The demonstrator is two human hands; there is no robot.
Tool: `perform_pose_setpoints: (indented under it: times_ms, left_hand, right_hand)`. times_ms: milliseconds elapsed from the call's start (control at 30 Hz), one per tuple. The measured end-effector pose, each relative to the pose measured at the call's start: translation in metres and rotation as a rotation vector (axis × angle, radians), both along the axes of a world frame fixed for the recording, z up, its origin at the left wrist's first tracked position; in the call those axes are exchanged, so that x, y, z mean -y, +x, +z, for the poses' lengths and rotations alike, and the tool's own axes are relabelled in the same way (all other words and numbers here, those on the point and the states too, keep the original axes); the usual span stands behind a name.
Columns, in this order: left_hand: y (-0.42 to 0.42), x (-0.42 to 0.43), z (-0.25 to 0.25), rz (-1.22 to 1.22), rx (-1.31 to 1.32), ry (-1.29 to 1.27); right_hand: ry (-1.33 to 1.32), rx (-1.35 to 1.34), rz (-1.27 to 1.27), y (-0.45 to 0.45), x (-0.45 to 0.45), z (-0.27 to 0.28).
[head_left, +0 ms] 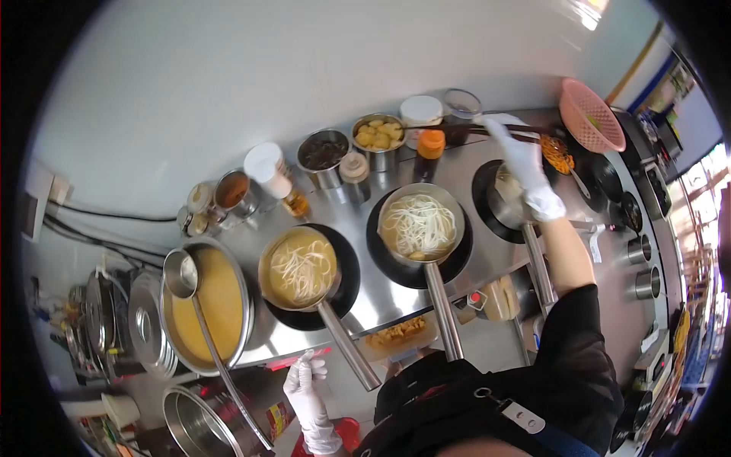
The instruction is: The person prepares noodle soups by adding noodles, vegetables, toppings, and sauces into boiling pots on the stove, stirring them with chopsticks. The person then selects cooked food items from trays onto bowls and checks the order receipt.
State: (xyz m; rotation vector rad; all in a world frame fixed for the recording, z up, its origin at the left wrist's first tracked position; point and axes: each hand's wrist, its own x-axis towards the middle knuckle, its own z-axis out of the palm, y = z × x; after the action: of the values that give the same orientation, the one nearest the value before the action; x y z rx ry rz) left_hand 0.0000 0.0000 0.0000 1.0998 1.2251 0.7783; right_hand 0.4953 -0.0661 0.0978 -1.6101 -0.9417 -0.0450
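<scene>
My right hand (519, 164), in a white glove, is closed around long dark chopsticks (474, 129) near the back of the counter. Their far ends reach left toward a metal pot of yellow chunks (378, 135). Below this hand, a saucepan (537, 263) sits on a burner, its inside partly covered. My left hand (308, 392), also gloved, hovers in front of the counter edge with nothing in it, fingers loosely apart. It is nearest the left saucepan (346, 343), where pale noodles (308, 272) lie in broth. The middle saucepan (443, 312) holds a larger heap of white noodles (421, 226).
A big bowl of yellow broth (247, 305) with a ladle (199, 308) stands left. Along the wall are an orange-capped bottle (430, 145), a white tub (266, 169) and metal pots. A pink basket (590, 114) stands back right. Pan handles jut over the front edge.
</scene>
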Motion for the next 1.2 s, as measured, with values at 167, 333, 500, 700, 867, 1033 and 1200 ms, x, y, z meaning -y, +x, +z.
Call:
perform_pose_setpoints:
  times_ms: [167, 333, 500, 700, 867, 1033, 1200]
  left_hand:
    - [-0.003, -0.002, 0.003, -0.02, 0.032, -0.056]
    - [0.029, -0.011, 0.015, -0.221, 0.095, -0.041]
    - [0.096, -0.025, 0.012, -0.431, 0.426, -0.29]
    - [0.173, -0.056, 0.003, -0.258, 1.294, -0.574]
    - [0.196, -0.056, -0.006, -0.215, 1.348, -0.611]
    - [0.211, -0.045, 0.007, -0.259, 1.304, -0.617]
    - [0.213, -0.051, 0.015, -0.28, 1.188, -0.573]
  right_hand:
    - [0.064, 0.007, 0.136, -0.056, 0.025, 0.044]
    - [-0.113, -0.127, 0.429, -0.13, -0.008, 0.034]
    - [-0.065, -0.253, 0.557, -0.158, -0.036, 0.016]
    - [0.004, -0.562, 0.439, -0.16, -0.031, 0.012]
    - [0.124, -0.715, 0.323, -0.162, -0.029, 0.006]
    - [0.122, -0.818, 0.401, -0.162, -0.026, -0.018]
    - [0.044, -0.617, 0.434, -0.146, -0.032, -0.012]
